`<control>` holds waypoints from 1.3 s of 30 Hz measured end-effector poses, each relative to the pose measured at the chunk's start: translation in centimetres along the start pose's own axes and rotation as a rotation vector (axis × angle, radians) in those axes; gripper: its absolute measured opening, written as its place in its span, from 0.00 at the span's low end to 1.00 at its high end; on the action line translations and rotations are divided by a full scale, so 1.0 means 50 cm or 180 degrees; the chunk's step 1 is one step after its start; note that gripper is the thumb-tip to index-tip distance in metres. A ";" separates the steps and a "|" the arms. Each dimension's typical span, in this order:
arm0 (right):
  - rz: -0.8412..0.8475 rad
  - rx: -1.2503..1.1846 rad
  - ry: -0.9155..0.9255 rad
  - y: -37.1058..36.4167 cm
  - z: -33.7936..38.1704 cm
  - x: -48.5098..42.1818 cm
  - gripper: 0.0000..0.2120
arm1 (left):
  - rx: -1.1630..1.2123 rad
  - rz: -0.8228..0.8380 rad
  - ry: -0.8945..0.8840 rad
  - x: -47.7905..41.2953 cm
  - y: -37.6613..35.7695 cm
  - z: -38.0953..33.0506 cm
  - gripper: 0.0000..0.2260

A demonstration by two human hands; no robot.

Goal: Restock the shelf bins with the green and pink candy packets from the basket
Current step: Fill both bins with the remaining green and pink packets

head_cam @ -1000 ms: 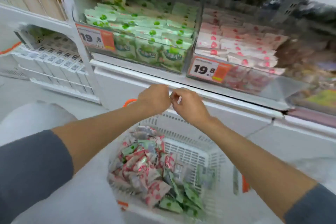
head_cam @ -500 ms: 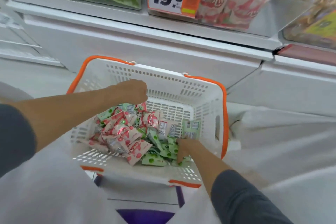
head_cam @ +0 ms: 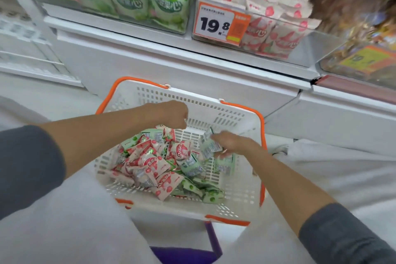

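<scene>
- White shelf (head_cam: 171, 49) fills the background of the head view, with a green bin (head_cam: 132, 13) to the left of a pink bin (head_cam: 278, 36); both already hold packets.
- Below them sits the basket (head_cam: 192, 100), with a mixed pile (head_cam: 158, 165) of pink and green packets still inside.
- Right hand (head_cam: 233, 142): half a second ago it was dug low into the green packets at the basket's near right corner. It is now higher, fingers pinching a green packet (head_cam: 211, 148), maybe more than one, clear of the pile.
- Left hand (head_cam: 174, 113): it stays over the basket's far side with its fingers curled, and I cannot tell whether it holds anything.
- A second ago both hands were up at the shelf edge, so a new pick seems under way. The likely next move is up to the green bin, and most of the pile is still to go.
</scene>
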State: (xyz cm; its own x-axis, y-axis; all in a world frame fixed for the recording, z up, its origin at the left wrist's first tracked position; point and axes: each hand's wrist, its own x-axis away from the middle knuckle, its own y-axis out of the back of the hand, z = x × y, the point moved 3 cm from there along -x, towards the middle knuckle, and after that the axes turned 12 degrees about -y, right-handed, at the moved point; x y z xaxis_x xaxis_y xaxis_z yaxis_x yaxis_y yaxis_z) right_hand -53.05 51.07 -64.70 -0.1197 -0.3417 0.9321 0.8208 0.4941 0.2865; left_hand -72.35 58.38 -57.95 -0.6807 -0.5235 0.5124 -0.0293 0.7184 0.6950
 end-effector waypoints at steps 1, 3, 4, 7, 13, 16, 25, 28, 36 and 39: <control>0.0019 -0.0270 0.0148 0.011 0.040 0.036 0.20 | 0.0086 0.0011 -0.0019 0.008 0.005 -0.001 0.22; 0.0097 -0.0718 0.0428 0.033 0.128 0.113 0.17 | 0.0343 -0.0026 -0.0165 0.025 0.015 -0.004 0.35; 0.0120 -0.0830 0.0539 0.040 0.174 0.151 0.16 | 0.0492 -0.0218 -0.0252 0.033 0.024 -0.003 0.37; -0.0225 -0.0538 0.0874 0.053 0.299 0.243 0.24 | 0.0953 -0.1480 -0.0271 0.074 0.085 0.019 0.23; -0.0987 -0.0359 0.2151 0.043 0.452 0.371 0.16 | 0.2428 -0.2819 -0.0320 0.207 0.239 0.081 0.09; -0.1017 -0.0071 0.2697 0.012 0.520 0.393 0.14 | 0.2729 -0.3137 -0.0166 0.251 0.299 0.105 0.06; -0.1697 -0.0781 0.3234 0.032 0.768 0.465 0.06 | 0.1399 -0.4779 0.0114 0.338 0.518 0.187 0.13; -0.2059 -0.0947 0.3272 0.032 0.880 0.439 0.08 | 0.0215 -0.4954 0.0617 0.354 0.539 0.254 0.11; -0.3027 -0.0405 0.2945 -0.026 1.006 0.371 0.13 | -0.1394 -0.4475 0.1013 0.319 0.513 0.315 0.11; -0.3316 -0.0455 0.2898 -0.027 1.001 0.369 0.12 | -0.1380 -0.4513 0.0997 0.318 0.510 0.317 0.11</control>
State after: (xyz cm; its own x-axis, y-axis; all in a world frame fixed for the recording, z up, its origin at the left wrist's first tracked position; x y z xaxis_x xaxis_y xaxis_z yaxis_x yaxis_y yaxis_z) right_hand -84.33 84.11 -36.79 -0.3482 -0.9198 -0.1807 0.6353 -0.3733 0.6760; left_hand -95.52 75.67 -40.08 -0.0955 -0.7595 -0.6434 -0.2580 -0.6054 0.7529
